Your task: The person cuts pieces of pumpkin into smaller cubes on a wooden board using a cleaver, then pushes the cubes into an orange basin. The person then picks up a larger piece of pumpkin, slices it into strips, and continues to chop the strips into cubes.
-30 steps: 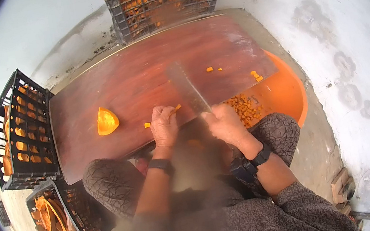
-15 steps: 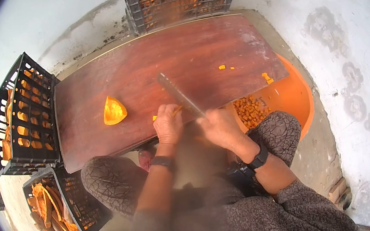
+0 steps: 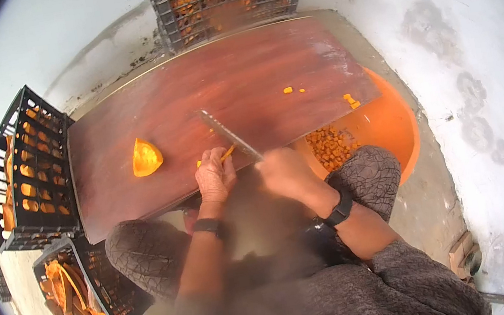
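Note:
My right hand (image 3: 291, 170) is wrapped round the handle of a knife (image 3: 230, 134), its blade slanting up and left over the red-brown board (image 3: 233, 72). At the board's near edge, my left hand (image 3: 215, 174) pinches a thin strip of pumpkin (image 3: 227, 154) close beside the blade. My fingers cover part of that strip. A thick orange pumpkin wedge (image 3: 147, 157) lies on the board to the left. Small cut pumpkin pieces (image 3: 351, 101) rest near the board's right end, with a little cube (image 3: 288, 90) farther in.
Under the board's right end stands an orange tub (image 3: 400, 122) holding many pumpkin cubes (image 3: 330, 147). Black crates (image 3: 29, 171) of pumpkin flank the left side and the back (image 3: 229, 4). A lower crate (image 3: 103, 271) holds peel-like scraps. White walls (image 3: 464, 54) close in the right.
The whole view has shifted slightly, so the board and crates appear farther left. Both hands stay close together at the near edge, still holding the knife and the strip.

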Tool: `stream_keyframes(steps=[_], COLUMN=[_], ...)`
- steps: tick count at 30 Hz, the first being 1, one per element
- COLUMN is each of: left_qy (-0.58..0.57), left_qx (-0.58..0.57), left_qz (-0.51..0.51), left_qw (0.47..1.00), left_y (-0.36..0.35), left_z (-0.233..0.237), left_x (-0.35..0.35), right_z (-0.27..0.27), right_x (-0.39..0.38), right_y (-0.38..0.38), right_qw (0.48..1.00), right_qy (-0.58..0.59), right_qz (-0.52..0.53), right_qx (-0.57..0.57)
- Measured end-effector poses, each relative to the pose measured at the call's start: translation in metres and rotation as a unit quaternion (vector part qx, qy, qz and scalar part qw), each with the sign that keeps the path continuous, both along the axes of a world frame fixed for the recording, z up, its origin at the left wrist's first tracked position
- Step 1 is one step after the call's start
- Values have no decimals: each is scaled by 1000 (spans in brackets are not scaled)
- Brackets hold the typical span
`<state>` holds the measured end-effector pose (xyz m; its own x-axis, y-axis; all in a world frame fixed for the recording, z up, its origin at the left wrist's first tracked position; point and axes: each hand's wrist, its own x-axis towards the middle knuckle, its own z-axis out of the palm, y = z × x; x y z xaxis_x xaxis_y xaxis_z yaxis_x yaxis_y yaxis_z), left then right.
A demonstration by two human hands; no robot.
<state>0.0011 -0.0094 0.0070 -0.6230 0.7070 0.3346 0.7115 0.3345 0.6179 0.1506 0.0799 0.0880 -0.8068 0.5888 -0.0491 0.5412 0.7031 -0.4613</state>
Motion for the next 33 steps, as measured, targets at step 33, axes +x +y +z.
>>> stream_keyframes(steps=[33], left_qy=[-57], left_qx=[66], left_qz=[-12], left_qw=[996], left_y=[-6], left_z=[-6], left_x=[-5], right_z=[15], right_x=[-3], right_y=[-5], right_qw=[995], right_qy=[34], right_qz=[-66], right_qx=[-65])
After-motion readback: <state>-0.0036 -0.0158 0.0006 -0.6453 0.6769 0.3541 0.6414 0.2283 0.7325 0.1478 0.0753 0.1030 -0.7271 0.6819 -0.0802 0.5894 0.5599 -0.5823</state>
